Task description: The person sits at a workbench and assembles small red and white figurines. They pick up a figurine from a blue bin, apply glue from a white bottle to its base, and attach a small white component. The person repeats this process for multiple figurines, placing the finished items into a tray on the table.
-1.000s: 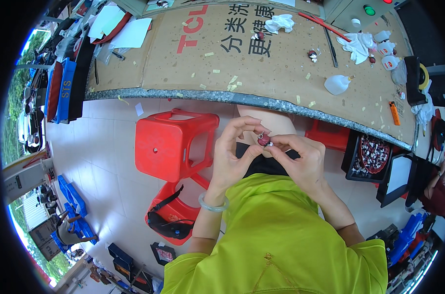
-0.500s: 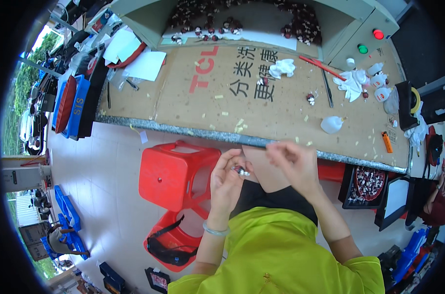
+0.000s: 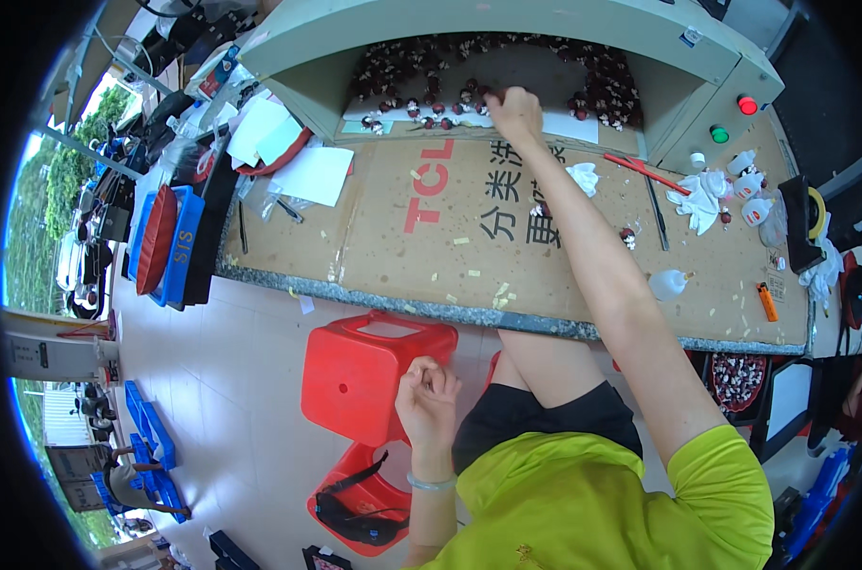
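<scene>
My right hand (image 3: pixel 516 114) reaches across the bench into the opening of a grey-green cabinet (image 3: pixel 697 104). Its fingers are pinched around a small dark red-and-white piece, mostly hidden by the fingertips. Beside them, similar dark red-and-white pieces (image 3: pixel 431 122) stand on a white sheet (image 3: pixel 583 128) at the front of the opening. My left hand (image 3: pixel 428 399) is raised in front of the bench, near a red stool (image 3: pixel 355 366). Its fingers are curled closed, and I see nothing in them.
Cardboard (image 3: pixel 393 247) covers the bench. On its right lie a red stick (image 3: pixel 644 173), crumpled white tissue (image 3: pixel 701 201), a squeeze bottle (image 3: pixel 668 283) and an orange lighter (image 3: pixel 767 302). White paper (image 3: pixel 319 176) is at the left. Below, a black tray holds a red dish of pieces (image 3: pixel 737 380).
My right hand has moved from beside my left hand up into the cabinet opening. The red-and-white piece that was in my left hand no longer shows there, and that hand's fingers have curled in.
</scene>
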Tool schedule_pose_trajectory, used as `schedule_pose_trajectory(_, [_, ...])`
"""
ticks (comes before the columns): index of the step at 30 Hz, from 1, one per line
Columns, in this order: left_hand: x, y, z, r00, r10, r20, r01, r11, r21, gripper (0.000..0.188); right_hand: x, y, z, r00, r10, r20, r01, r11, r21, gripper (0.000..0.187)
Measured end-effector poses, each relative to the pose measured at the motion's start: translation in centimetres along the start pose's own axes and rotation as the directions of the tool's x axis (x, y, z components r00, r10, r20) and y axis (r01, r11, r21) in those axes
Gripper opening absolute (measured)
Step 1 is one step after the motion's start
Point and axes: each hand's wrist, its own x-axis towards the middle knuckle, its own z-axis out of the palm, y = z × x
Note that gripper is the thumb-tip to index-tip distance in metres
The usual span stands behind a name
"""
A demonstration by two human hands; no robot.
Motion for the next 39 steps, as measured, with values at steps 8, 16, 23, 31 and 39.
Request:
schedule_pose_trajectory(8, [0.5, 0.0, -0.5, 0.995, 0.104, -0.009, -0.101, 0.982, 0.157, 0.021, 3.4, 1.5, 2.0, 0.983, -0.074, -0.17, 0.01, 0.938, -0.346, 0.033])
schedule_pose_trajectory(16, [1.8, -1.6, -0.4, 0.995, 0.095, 0.01, -0.095, 0.973, 0.21, 0.025, 8.1, -3.8, 6.9, 0.882, -0.468, 0.064, 0.471, 0.859, -0.202, 0.051])
schedule_pose_trajectory(23, [2.4, -1.6, -1.2, 0.99, 0.124, -0.071, -0.103, 0.964, 0.246, 0.027, 5.9, -15.0, 10.0, 0.765, -0.523, 0.376, 0.565, 0.825, -0.002, 0.051])
schedule_pose_trajectory(31, [4.3, -1.4, -1.0, 0.988, 0.139, -0.065, -0.115, 0.95, 0.291, 0.026, 13.2, -2.6, 15.2, 0.741, -0.657, -0.14, 0.646, 0.754, -0.123, 0.046])
schedule_pose_trajectory(39, [4.0, -1.6, -1.6, 0.997, 0.057, -0.052, -0.043, 0.969, 0.242, 0.024, 19.3, 8.1, 0.5, 0.87, -0.252, -0.424, 0.056, 0.905, -0.422, 0.037])
